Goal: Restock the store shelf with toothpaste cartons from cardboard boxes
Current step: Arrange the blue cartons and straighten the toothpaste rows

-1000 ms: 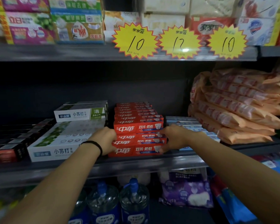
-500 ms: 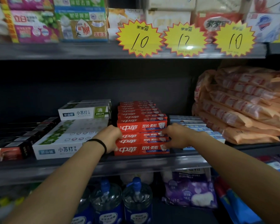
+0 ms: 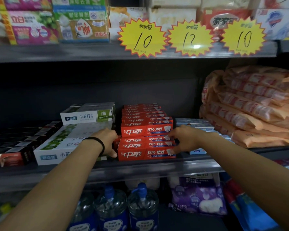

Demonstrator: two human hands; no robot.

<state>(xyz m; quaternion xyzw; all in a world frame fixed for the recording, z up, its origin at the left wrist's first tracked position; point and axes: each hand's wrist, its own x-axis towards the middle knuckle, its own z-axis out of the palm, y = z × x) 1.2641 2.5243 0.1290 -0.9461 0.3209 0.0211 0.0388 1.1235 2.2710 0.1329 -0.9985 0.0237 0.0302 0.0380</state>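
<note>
Red toothpaste cartons (image 3: 146,148) lie stacked in two layers in the middle of the dark shelf (image 3: 140,165). My left hand (image 3: 107,140), with a black band at the wrist, presses against the left end of the lower front cartons. At the right end of the same cartons my right hand (image 3: 183,141) touches them with its fingertips. Both hands bracket the stack from the sides. No cardboard box is in view.
White-green toothpaste cartons (image 3: 68,144) lie left of the stack, black cartons (image 3: 15,147) further left, pale blue cartons (image 3: 195,125) right of it. Orange packets (image 3: 250,110) pile at the right. Yellow price tags (image 3: 143,38) hang on the upper shelf. Water bottles (image 3: 142,207) stand below.
Both hands have stayed at the ends of the red cartons. The front lower cartons have slid a little forward and into line; my view has shifted slightly.
</note>
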